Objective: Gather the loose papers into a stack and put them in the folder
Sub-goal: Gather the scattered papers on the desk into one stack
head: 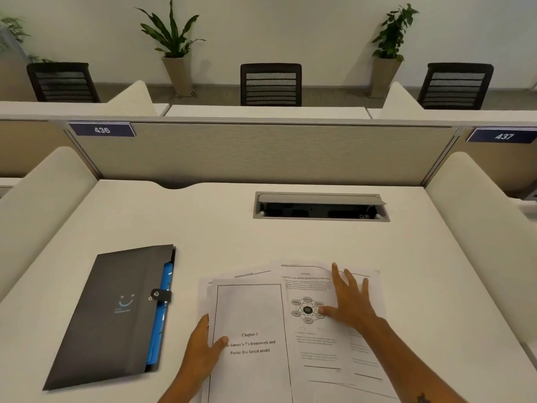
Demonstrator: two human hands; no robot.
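While both hands lie flat and open on the fanned white printed papers (290, 330), the closed dark grey snap folder (116, 312) lies leftward on the counter (377, 245), nearest the left hand (200, 347); right hand (348, 303) farther.

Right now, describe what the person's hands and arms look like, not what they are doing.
Both forearms are bare, with no sleeves in view. The left hand and right hand wear no gloves, rings or watch that can be seen. A small dark mark, possibly a tattoo, sits on the right forearm at the picture's bottom edge.
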